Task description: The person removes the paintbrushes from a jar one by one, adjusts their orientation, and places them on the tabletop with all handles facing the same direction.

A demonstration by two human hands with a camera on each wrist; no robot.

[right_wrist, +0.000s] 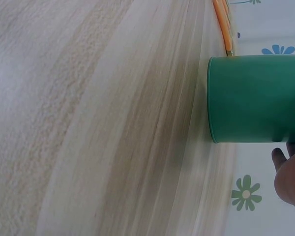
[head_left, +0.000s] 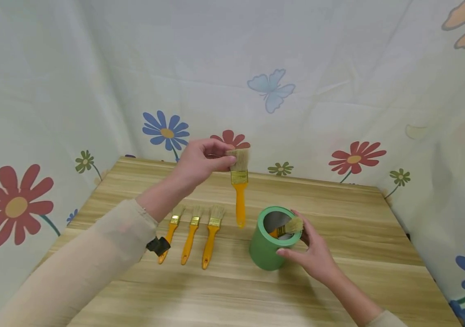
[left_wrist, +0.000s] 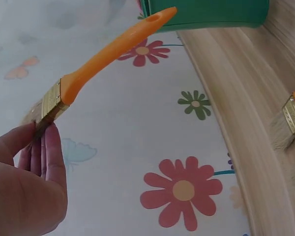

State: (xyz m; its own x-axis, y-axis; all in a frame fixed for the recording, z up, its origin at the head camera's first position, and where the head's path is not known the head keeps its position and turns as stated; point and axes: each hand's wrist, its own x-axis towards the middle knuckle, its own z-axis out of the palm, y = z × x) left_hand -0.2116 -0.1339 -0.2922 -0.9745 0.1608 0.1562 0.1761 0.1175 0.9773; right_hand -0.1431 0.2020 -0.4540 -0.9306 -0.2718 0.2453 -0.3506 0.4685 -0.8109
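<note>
My left hand [head_left: 201, 163] pinches a paintbrush [head_left: 239, 195] by its pale bristles, and its orange handle hangs downward above the table. In the left wrist view the thumb and fingers meet on the bristles just beside the metal band. My right hand [head_left: 316, 252] holds the green can [head_left: 263, 250] near its rim, thumb on the near side and fingers on the far side. Inside that can leans another paintbrush [head_left: 294, 225], bristles up against the rim by the right hand. The can's wall hides most of its handle.
Three paintbrushes lie side by side left of the can, bristles away from me: a left one [head_left: 170, 234], a middle one [head_left: 190, 236] and a wider right one [head_left: 212, 236]. The wooden table [head_left: 338, 213] ends at a flower-printed cloth [head_left: 318, 122] behind and at both sides.
</note>
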